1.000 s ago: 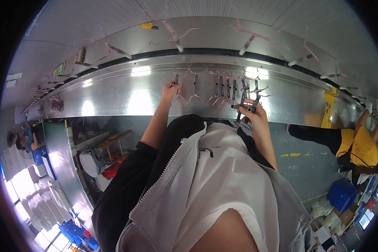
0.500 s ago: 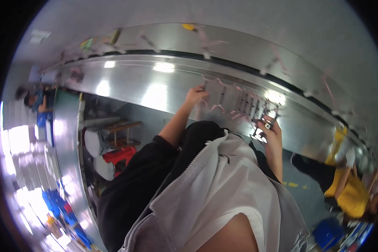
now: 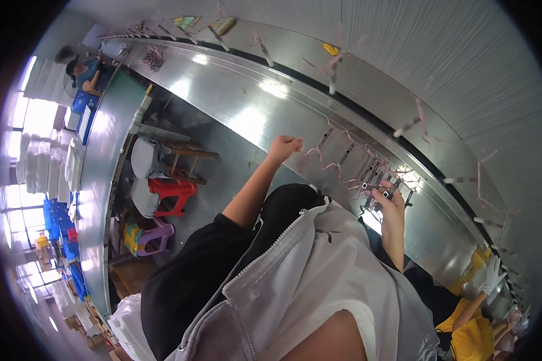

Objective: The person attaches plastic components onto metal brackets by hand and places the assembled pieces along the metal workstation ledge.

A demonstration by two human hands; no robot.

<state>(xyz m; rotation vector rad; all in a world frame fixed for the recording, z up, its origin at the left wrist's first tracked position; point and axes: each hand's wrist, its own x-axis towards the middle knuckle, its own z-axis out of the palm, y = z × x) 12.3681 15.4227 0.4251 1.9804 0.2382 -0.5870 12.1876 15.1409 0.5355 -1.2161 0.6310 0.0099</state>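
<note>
My left hand hovers over the near side of the steel bench, fingers curled together, with nothing visible in them. Just right of it, a slim dark strip with pink wires lies on the metal, and a second dark strip is beside that one. Further right, several similar strips lie close together in a tangle of pink wire. My right hand is closed around dark strips with square light ends; how many it holds is partly hidden by the fingers.
Along the bench's far side runs a dark conveyor track with upright pale holders carrying wired parts. A pink wire bundle lies at the far left. Left stand stools, one red. A person in yellow works at the right.
My view has turned, shifting the bench in the picture. My left hand has come away from the leftmost strip, which now lies in plain sight. The right hand still grips its strips.
</note>
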